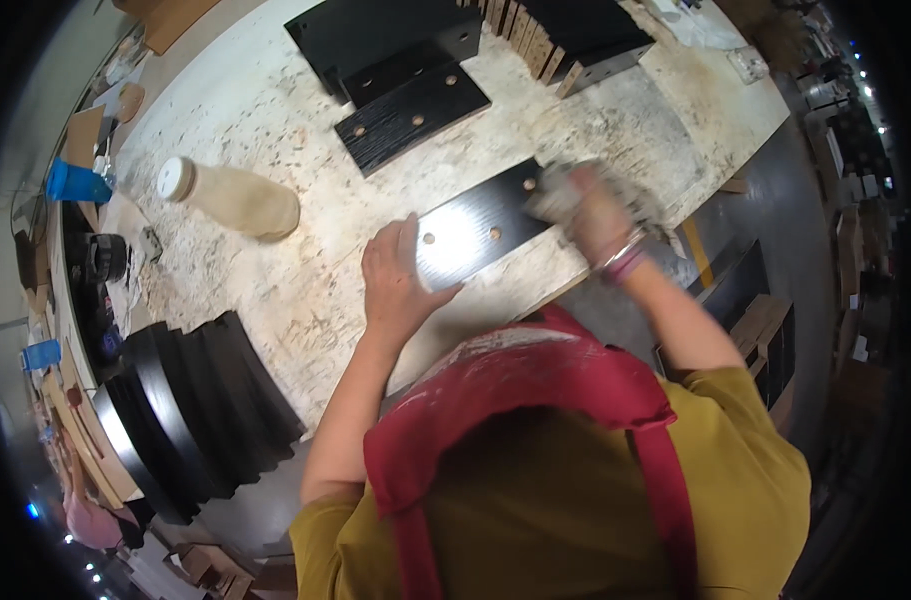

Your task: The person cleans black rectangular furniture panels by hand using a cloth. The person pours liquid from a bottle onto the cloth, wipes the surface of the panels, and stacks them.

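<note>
Head view: black board (pixel 480 226) lay flat on the bench between both hands, long axis running from the left hand up and away toward the right hand, skewed to the bench edge. Left hand (pixel 397 282) was spread flat, fingers wide, pressing the near end of the board. Right hand (pixel 593 212) was closed around a grey rag (pixel 558 192) at the far end; blurred, so the exact grip was hard to read.

Bench top (pixel 275 110) was pale, speckled and worn, stained all over. Past the hands: more black boards (pixel 412 112) with holes, stacked flat, and a row of boards on edge (pixel 565 35). Left of the left hand: a tan plastic bottle (pixel 237 197) lay on its side, white cap pointing away from the hands. Lower left: a fanned stack of black curved panels (pixel 190 410). Dim workshop around.

Board looked glossy black, with a bright glare patch beside the left hand and a few small round holes showing pale wood.
</note>
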Demonstrator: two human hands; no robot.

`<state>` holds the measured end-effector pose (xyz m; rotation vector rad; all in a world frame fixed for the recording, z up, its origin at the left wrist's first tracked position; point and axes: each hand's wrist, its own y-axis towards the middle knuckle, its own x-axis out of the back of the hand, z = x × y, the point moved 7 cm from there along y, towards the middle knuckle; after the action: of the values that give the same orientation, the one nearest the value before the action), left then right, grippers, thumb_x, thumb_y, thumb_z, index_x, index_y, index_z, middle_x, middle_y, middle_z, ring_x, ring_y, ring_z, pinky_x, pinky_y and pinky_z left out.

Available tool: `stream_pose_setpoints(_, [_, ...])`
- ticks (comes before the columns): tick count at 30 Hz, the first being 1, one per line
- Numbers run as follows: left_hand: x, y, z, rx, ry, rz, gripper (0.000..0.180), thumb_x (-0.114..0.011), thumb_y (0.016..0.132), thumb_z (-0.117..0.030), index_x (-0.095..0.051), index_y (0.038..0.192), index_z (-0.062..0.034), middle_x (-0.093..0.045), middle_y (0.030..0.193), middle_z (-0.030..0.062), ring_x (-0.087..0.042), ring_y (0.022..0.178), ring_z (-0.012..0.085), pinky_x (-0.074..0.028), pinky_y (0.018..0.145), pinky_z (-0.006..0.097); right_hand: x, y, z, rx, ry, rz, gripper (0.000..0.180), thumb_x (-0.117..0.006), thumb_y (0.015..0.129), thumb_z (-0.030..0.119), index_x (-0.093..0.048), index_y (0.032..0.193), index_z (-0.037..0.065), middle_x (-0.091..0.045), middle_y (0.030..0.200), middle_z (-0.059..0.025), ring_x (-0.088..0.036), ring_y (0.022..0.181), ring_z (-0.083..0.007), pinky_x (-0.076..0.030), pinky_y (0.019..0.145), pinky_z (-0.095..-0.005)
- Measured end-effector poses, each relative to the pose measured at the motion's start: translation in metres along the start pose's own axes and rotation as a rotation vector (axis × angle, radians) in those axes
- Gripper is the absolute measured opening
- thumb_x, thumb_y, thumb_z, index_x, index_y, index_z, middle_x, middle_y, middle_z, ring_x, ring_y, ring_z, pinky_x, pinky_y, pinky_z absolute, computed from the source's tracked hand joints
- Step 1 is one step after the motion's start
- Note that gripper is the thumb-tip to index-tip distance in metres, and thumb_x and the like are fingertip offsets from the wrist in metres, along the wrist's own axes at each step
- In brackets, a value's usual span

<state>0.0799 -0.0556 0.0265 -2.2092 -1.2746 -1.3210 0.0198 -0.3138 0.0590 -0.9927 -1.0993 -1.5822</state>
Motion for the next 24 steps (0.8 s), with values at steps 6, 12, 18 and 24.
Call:
stream_pose_setpoints(6, [0.001, -0.002, -0.001, -0.056, -0.022, -0.027, 0.104, -0.088, 0.053, -0.03, -0.036, 0.139, -0.002, -0.046, 0.13, 0.0194, -0.043, 0.121, 0.0363, -0.031, 0.104, 0.047, 0.002, 0.032, 0.085, 0.188, 0.417, 0.005, 0.022, -0.064, 0.077, 0.011, -0.061, 0.098, 0.003, -0.061, 0.093, -0.0184, -0.06, 0.083, -0.0368, -0.047, 0.075, -0.0437])
stream_pose_setpoints(12, [0.01, -0.001, -0.004, -0.041, -0.031, -0.077, 0.093, -0.086, 0.056, -0.032, -0.044, 0.133, -0.0033, -0.048, 0.125, 0.0183, -0.045, 0.117, 0.0364, -0.034, 0.1, 0.046, -0.032, 0.05, 0.058, 0.006, 0.198, 0.015, 0.016, -0.059, 0.084, 0.013, -0.062, 0.096, 0.003, -0.066, 0.082, -0.0149, -0.065, 0.074, -0.0276, -0.052, 0.064, -0.0374])
stream_pose_setpoints(18, [0.011, 0.006, 0.004, 0.351, -0.393, 0.302, 0.067, -0.06, 0.083, -0.054, -0.052, 0.128, -0.0044, -0.055, 0.112, 0.0167, -0.053, 0.104, 0.0287, -0.037, 0.095, 0.038, 0.023, 0.037, -0.097, -0.682, 0.967, -0.13, 0.028, -0.047, 0.091, -0.001, -0.053, 0.118, 0.005, -0.064, 0.079, -0.0081, -0.061, 0.058, -0.0175, -0.051, 0.049, -0.0314])
stream_pose_setpoints(24, [-0.02, -0.027, 0.018, 1.006, -1.612, 0.956, 0.097, -0.024, 0.088, -0.074, -0.043, 0.131, 0.0103, -0.063, 0.105, 0.0325, -0.061, 0.105, 0.0442, -0.048, 0.095, 0.047, 0.038, 0.025, 0.107, 0.333, 0.158, -0.166, 0.037, -0.059, 0.077, 0.003, -0.056, 0.114, 0.006, -0.066, 0.093, -0.0109, -0.065, 0.076, -0.0251, -0.054, 0.066, -0.0369])
